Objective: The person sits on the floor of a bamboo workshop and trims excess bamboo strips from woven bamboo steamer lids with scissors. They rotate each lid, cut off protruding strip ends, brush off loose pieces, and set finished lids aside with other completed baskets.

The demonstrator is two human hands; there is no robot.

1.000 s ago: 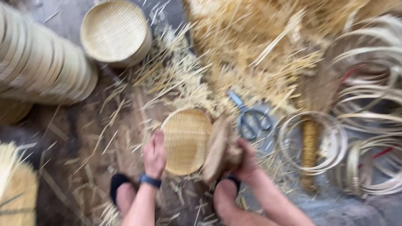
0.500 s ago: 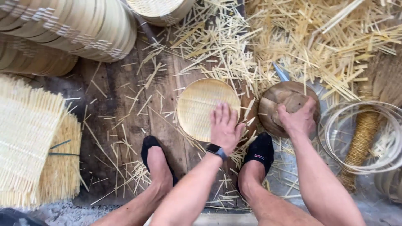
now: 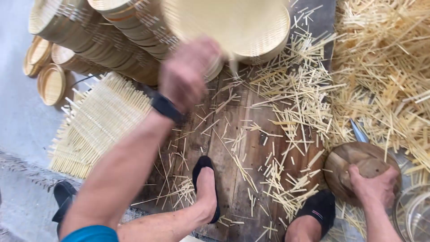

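Two hands busy, both full; left hand [image 3: 190,74] is raised high with fingers curled round the edge of a round woven bamboo tray [image 3: 233,24], grip closed on it, tray blurred and held up in front of the stacked trays [image 3: 112,36], likely lifted to clear the litter on the floor; dark wristband [image 3: 166,107] on that wrist; right hand [image 3: 374,186] is low at the lower right, fingers pressed over the top of a round wooden block [image 3: 358,166], grip clamped on it; block sits tilted on the boards, probably steadied that way so it does not roll; cannot tell what is under it.

Surroundings: wooden floorboards [image 3: 233,148] strewn with cut bamboo slivers [image 3: 286,112]; a deep heap of the same slivers [image 3: 385,67] at the upper right; square woven mat [image 3: 96,127] with loose ends lying flat at the left, just beside the stacks; more small trays [image 3: 49,80] on the grey ground far left; blue-handled tool [image 3: 358,132] half buried just above the block; coiled bamboo hoops [image 3: 414,215] at the right edge, touching or near the block, cannot tell which.

In the way: own feet in dark slippers [image 3: 206,179] planted between the two hands; slivers cover most of the free boards.
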